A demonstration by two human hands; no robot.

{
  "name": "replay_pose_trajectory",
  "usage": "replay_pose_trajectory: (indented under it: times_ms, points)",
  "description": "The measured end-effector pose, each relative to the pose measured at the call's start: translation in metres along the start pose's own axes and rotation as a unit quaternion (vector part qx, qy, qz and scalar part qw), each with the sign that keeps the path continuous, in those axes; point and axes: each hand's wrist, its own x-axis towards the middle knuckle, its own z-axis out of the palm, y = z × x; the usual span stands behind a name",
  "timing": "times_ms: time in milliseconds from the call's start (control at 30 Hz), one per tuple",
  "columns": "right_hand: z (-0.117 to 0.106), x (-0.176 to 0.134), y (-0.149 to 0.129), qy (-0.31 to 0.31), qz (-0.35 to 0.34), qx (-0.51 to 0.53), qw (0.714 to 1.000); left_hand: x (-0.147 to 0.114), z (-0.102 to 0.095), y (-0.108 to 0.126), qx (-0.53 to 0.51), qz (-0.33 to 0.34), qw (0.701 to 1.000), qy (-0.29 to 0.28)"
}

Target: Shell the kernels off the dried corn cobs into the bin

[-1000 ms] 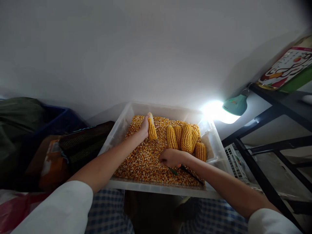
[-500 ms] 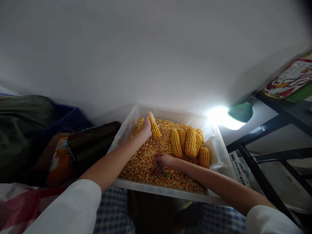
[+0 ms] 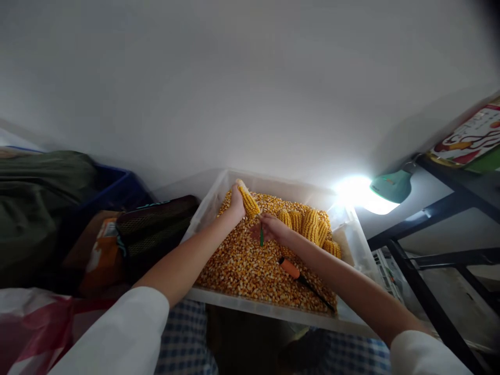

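My left hand [image 3: 236,201] is closed around a yellow ear of corn [image 3: 249,202], holding it tilted above loose corn kernels [image 3: 238,265]. Close to the ear's lower end, my right hand [image 3: 272,228] grips a slim green tool [image 3: 261,237]; its working end is too small to make out. Several whole ears of corn [image 3: 310,226] lie together on the kernels, partly behind my right forearm. On the kernels below that forearm rests a tool with an orange handle [image 3: 289,268] and a long dark shaft. A translucent plastic bin [image 3: 207,200] contains all of this.
A lit lamp with a green shade [image 3: 391,186] hangs at the bin's right corner, beside a dark metal rack [image 3: 414,291]. Left of the bin are a black mesh bag [image 3: 158,229], an orange box [image 3: 102,250] and a blue crate [image 3: 121,182]. A pale wall rises behind.
My right hand has moved up from the kernels to the lower end of the held ear, bringing the green tool along. The orange-handled tool has come into sight.
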Motion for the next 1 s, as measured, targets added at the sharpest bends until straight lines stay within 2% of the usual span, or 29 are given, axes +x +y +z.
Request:
replay_pose_trajectory:
  times_ms: [100, 200, 367, 467, 600, 667, 833, 1000]
  points:
    - [-0.015, -0.023, 0.0, 0.039, 0.012, -0.017, 0.999, -0.002, -0.001, -0.001, -0.054, -0.013, 0.998, -0.002]
    - [-0.027, -0.04, 0.001, 0.075, 0.007, -0.074, 0.994, -0.005, -0.001, -0.012, -0.049, -0.027, 0.997, -0.052]
    - [-0.03, -0.053, -0.009, 0.047, -0.042, -0.245, 0.968, -0.005, -0.003, -0.045, 0.02, -0.075, 0.992, -0.102]
    - [-0.027, -0.057, -0.013, 0.036, -0.08, -0.363, 0.928, -0.005, -0.004, -0.055, 0.039, -0.085, 0.988, -0.124]
    - [-0.024, -0.058, -0.013, 0.098, -0.109, -0.515, 0.845, -0.009, -0.004, -0.052, 0.051, -0.075, 0.985, -0.147]
    - [-0.023, -0.058, -0.013, 0.105, -0.109, -0.562, 0.813, -0.011, -0.004, -0.05, 0.069, -0.081, 0.982, -0.154]
    - [-0.017, -0.063, -0.013, 0.077, -0.15, -0.614, 0.771, -0.015, -0.004, -0.051, 0.083, -0.115, 0.977, -0.159]
    - [-0.01, -0.068, -0.015, 0.125, -0.103, -0.679, 0.716, -0.016, -0.003, -0.052, 0.053, -0.09, 0.98, -0.167]
